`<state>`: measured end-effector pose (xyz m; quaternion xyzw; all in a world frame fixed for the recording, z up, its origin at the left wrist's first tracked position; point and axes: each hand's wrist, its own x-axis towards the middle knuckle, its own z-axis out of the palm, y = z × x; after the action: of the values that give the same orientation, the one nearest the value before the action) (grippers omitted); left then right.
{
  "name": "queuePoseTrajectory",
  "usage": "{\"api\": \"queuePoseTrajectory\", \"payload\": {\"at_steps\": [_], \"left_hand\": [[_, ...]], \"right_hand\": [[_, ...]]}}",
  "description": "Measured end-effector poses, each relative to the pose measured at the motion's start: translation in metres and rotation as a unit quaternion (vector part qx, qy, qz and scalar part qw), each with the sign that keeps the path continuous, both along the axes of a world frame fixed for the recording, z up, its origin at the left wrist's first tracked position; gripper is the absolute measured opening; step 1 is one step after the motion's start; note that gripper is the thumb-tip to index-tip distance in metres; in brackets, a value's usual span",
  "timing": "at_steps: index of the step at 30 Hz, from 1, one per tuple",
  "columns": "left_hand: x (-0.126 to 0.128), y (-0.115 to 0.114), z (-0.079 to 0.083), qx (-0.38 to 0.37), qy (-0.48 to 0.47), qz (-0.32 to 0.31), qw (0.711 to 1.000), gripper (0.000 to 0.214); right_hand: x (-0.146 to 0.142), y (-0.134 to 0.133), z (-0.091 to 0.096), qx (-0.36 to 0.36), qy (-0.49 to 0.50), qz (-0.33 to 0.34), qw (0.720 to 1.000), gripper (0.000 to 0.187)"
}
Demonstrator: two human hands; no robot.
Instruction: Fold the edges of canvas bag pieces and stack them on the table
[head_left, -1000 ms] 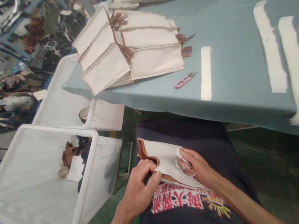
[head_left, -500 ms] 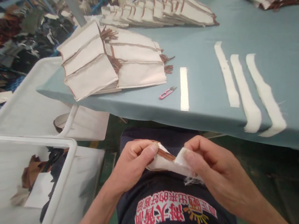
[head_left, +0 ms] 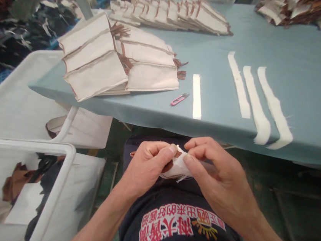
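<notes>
Over my lap I hold a white fabric piece [head_left: 173,172] with brown edging, partly covered by my fingers. My left hand [head_left: 153,162] is closed on it, thumb pressed on the top edge. My right hand [head_left: 212,165] pinches the white cloth beside it with thumb and fingers, close to the left thumb. Loose white threads hang below the cloth. Past my hands, on the table's front part, lie pink thread snips [head_left: 179,99] and a short white strip [head_left: 196,97].
The blue-covered table [head_left: 208,57] bears stacked white pouches [head_left: 94,75] with brown tassels, a fanned row of pouches [head_left: 165,13], three longer white strips [head_left: 259,105] and a brown-and-white pile [head_left: 297,0]. White bins [head_left: 68,154] stand at left with brown and dark scraps.
My right hand has moved left, close to my left thumb, with the white cloth drawn over. The brown edging between my hands is now mostly covered. The view has shifted slightly.
</notes>
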<state>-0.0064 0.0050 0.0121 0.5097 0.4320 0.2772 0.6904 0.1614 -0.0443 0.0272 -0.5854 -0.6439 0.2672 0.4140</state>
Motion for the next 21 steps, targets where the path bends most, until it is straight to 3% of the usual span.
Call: {"api": "queuePoseTrajectory", "payload": {"at_steps": [8, 21], "left_hand": [[-0.002, 0.003, -0.001, 0.007, 0.004, -0.002, 1.0, 0.043], [-0.001, 0.005, -0.003, 0.029, 0.019, 0.007, 0.999, 0.042]], "right_hand": [[-0.008, 0.004, -0.009, -0.003, 0.024, 0.015, 1.0, 0.018], [-0.016, 0.001, -0.023, 0.047, -0.09, -0.026, 0.994, 0.016]]}}
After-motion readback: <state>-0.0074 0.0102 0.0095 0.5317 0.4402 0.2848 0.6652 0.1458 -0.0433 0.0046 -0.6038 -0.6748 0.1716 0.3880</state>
